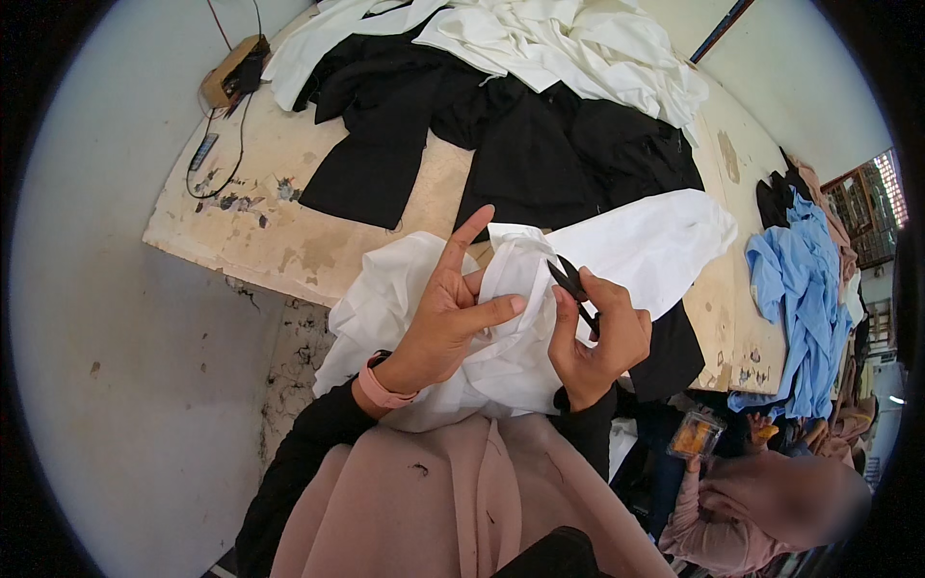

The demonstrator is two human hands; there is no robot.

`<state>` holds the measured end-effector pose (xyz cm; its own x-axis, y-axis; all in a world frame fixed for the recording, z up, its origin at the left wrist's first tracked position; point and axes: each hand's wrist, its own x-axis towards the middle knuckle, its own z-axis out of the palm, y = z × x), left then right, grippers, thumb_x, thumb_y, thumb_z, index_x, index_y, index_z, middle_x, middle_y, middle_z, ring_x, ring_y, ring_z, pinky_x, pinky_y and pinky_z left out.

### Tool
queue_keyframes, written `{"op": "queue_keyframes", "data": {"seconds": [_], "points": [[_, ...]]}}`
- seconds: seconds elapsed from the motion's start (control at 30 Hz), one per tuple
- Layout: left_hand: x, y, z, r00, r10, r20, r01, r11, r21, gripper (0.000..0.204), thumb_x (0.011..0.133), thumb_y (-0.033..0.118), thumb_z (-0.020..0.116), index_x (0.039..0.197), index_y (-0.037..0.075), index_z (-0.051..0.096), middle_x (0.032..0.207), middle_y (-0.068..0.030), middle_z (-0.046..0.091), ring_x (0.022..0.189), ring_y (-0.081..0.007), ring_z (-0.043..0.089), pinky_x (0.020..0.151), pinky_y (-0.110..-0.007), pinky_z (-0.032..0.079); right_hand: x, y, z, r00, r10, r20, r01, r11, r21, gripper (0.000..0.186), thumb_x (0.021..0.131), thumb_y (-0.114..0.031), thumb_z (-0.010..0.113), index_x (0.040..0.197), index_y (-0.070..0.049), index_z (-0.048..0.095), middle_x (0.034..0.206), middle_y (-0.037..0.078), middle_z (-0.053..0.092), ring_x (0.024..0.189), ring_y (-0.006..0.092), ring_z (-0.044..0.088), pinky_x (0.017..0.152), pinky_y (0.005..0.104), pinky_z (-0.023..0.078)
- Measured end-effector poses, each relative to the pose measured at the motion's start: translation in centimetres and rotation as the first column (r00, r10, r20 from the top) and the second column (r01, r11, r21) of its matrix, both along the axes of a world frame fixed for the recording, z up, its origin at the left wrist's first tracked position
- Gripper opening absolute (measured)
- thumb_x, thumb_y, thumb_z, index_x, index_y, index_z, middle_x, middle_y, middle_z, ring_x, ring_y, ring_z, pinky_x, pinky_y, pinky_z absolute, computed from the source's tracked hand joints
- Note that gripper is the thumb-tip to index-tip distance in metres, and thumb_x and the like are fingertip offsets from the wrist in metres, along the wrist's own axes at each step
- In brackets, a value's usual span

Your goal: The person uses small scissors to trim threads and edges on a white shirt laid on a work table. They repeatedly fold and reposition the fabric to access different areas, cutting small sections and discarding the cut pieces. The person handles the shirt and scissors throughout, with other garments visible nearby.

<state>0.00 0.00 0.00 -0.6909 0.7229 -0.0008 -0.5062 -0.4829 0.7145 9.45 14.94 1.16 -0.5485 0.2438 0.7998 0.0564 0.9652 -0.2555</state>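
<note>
A white garment (626, 246) is gathered in front of me, partly over the table edge and partly in my lap. My left hand (438, 313) pinches a folded edge of it between thumb and fingers, with the index finger stretched out. A pink-banded watch is on that wrist. In my right hand (602, 337) is a pair of black thread snips (567, 279). Their blades point up and left and lie against the white cloth beside the fold. Whether the blades touch a thread is too small to tell.
Black garments (511, 144) lie across the wooden table (279, 246), with a white heap (578, 48) behind them. A box with a cord (236, 72) sits at the far left corner. Blue clothes (805, 289) hang at right. Below them, a person (732, 511) holds a clear food container (696, 435).
</note>
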Motion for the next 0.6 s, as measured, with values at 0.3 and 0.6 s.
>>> {"op": "queue_keyframes", "data": {"seconds": [0.3, 0.6], "points": [[0.1, -0.1, 0.0, 1.0, -0.005, -0.019, 0.005, 1.0, -0.017, 0.095, 0.089, -0.007, 0.07, 0.162, 0.014, 0.012, 0.12, -0.0175, 0.07, 0.107, -0.0167, 0.07, 0.093, -0.028, 0.055, -0.6, -0.2, -0.5, 0.988, -0.107, -0.114, 0.133, 0.96, 0.248, 0.033, 0.08, -0.022, 0.084, 0.107, -0.009, 0.073, 0.081, 0.001, 0.074, 0.053, 0.0089, 0.056, 0.054, 0.0292, 0.027], [-0.4, -0.5, 0.7, 0.996, -0.051, -0.068, 0.046, 0.996, -0.076, 0.1, 0.088, -0.005, 0.072, 0.162, 0.012, 0.009, 0.119, -0.0167, 0.07, 0.105, -0.0154, 0.07, 0.091, -0.028, 0.055, -0.4, -0.2, -1.1, 0.988, -0.102, -0.116, 0.124, 0.971, 0.202, 0.032, 0.078, -0.017, 0.084, 0.107, -0.009, 0.072, 0.085, 0.002, 0.075, 0.057, 0.0108, 0.059, 0.056, 0.0296, 0.032]]}}
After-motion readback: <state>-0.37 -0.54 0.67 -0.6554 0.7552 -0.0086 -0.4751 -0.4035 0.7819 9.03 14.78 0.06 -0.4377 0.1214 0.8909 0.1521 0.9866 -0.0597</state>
